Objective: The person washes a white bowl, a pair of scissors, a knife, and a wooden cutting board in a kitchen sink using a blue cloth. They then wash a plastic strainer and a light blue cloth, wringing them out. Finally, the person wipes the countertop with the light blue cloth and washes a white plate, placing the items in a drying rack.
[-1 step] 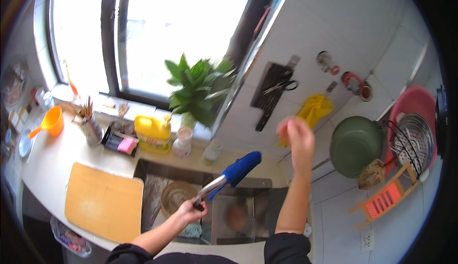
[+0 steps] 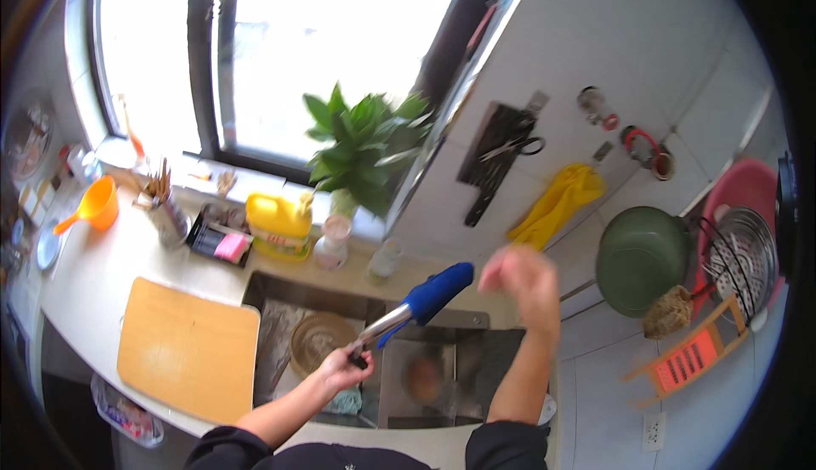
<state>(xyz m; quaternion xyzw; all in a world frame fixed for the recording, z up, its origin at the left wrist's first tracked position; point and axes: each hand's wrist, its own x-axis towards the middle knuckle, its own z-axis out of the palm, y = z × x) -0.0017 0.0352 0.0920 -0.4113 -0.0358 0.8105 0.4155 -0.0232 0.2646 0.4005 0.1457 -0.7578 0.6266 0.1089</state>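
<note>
My left hand (image 2: pixel 344 370) is closed round the black grip of what looks like a folded umbrella (image 2: pixel 438 294). Its shaft is silver and its far end is bundled in blue fabric, with a blue strap dangling below. It is held tilted up to the right, above the sink (image 2: pixel 280 283). My right hand (image 2: pixel 523 283) is raised to the right of the blue end, apart from it. Motion smears its fingers, which seem bent. Just above that hand, a yellow rubber glove (image 2: pixel 561 205) hangs on the tiled wall.
Left of the sink lies a wooden cutting board (image 2: pixel 189 347). Behind it stand a yellow jug (image 2: pixel 279 223), a black tray (image 2: pixel 208 245), a chopstick holder (image 2: pixel 167 219) and an orange ladle (image 2: pixel 99 205). Knives (image 2: pixel 497 151), a green basin (image 2: pixel 642 257) and a grater (image 2: pixel 684 359) hang at right.
My right hand has dropped from in front of the yellow glove to below it. The view has shifted slightly; my left hand keeps its hold on the umbrella-like thing.
</note>
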